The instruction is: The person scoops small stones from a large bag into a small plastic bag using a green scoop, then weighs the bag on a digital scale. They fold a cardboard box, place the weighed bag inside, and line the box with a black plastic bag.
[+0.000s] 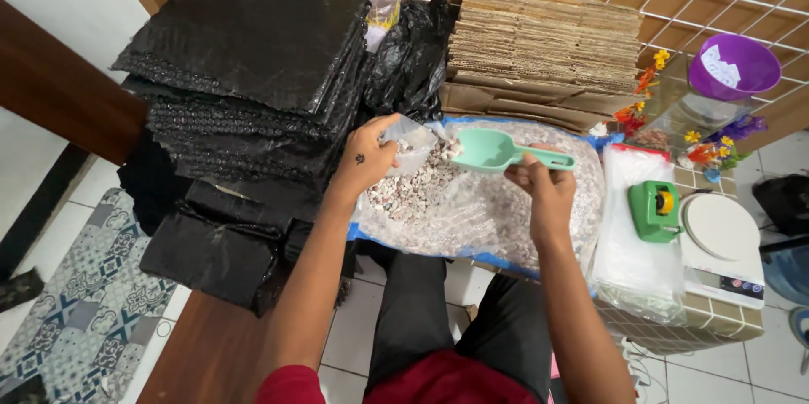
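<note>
head view: right hand (543, 189) grip clenched on mint scoop (493, 151); left hand (364, 158) grasping clear bag (415, 141).

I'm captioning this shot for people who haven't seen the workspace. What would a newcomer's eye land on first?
Probably the mint-green scoop at centre, held by the right hand and tipping pale pebbles into a small clear bag that the left hand holds open, over a big sack of pebbles. Next, the tall stack of black bubble wrap at left, and the purple bowl at upper right.
</note>
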